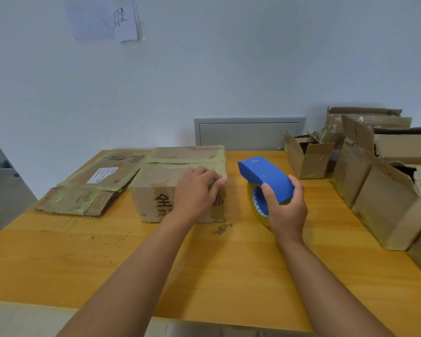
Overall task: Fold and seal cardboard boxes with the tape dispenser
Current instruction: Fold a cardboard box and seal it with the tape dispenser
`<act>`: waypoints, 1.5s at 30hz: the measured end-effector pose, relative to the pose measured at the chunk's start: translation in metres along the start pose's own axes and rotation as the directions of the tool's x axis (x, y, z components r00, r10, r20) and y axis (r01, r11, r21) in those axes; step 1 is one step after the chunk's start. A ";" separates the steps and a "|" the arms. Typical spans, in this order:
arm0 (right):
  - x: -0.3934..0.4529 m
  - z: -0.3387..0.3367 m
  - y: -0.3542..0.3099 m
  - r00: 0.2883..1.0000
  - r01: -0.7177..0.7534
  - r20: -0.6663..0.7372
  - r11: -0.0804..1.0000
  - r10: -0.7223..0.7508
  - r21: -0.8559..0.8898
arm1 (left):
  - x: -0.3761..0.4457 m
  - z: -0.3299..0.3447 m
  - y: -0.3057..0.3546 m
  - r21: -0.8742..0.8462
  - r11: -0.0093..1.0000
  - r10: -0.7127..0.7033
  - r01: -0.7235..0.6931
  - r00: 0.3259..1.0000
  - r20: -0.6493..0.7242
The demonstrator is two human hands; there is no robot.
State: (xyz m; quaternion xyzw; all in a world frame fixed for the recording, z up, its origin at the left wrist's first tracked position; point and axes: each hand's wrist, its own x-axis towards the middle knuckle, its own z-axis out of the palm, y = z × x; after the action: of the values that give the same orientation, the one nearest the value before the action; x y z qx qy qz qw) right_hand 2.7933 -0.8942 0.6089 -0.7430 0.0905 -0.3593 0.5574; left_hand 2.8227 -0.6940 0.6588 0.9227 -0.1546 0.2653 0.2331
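Note:
A closed cardboard box (161,181) with black printed characters and yellowish tape stands on the wooden table (204,268), left of centre. My left hand (196,192) rests on its near right top edge, fingers curled over the corner. My right hand (286,210) grips a blue tape dispenser (265,175) with a roll of clear yellowish tape (257,211), held just right of the box, above the table.
A flattened cardboard box (93,188) with a white label lies to the left of the closed box. Several open, worn boxes (374,181) crowd the table's right side. A grey wall panel (249,132) sits behind the table. Papers (105,18) hang on the wall.

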 end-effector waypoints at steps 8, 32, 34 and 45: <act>0.000 -0.002 0.000 1.000 -0.010 0.022 1.000 0.009 0.015 | -0.010 0.008 -0.005 0.071 0.989 0.136 -0.129 0.984 -0.111; -0.007 -0.018 -0.022 0.879 0.416 0.476 0.513 -0.018 -0.751 | -0.026 0.003 0.019 0.169 0.983 0.076 -0.075 0.997 -0.005; -0.013 -0.017 -0.019 0.876 0.431 0.483 0.456 -0.004 -0.778 | -0.029 -0.004 0.016 0.188 0.977 0.092 -0.105 0.993 0.073; -0.002 0.014 -0.071 0.846 0.383 0.533 0.711 -0.014 -0.590 | -0.048 -0.076 -0.055 0.315 0.894 -0.334 0.317 0.942 -0.001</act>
State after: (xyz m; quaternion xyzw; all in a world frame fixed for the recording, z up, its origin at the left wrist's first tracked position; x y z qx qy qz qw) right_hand 2.7818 -0.8561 0.6700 -0.9647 -0.0133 -0.1602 0.2084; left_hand 2.7745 -0.6010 0.6699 0.9673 0.0397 0.2187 0.1218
